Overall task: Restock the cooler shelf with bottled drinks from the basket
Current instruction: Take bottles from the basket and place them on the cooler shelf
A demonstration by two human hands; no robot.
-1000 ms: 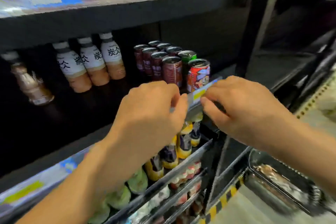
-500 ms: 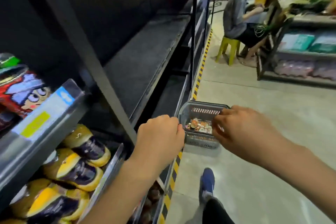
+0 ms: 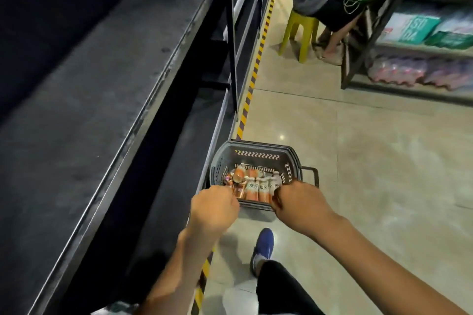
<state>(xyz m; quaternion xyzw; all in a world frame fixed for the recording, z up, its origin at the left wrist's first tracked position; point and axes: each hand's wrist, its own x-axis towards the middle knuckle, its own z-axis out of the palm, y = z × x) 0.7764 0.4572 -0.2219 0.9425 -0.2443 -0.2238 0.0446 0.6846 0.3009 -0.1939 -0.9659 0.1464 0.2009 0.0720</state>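
Head view: both hands, left (image 3: 213, 208) and right (image 3: 298, 208), reached loosely curled and empty toward the basket (image 3: 291, 161) at twelve o'clock, where the jumbled bottles (image 3: 256, 188) risked slipping from a hasty grasp.

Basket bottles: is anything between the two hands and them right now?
Nothing visible blocks them. The basket is open-topped on the floor, and the bottles lie exposed inside. The left hand and right hand are both at its near rim, right over the bottles. Whether either already touches one cannot be told.
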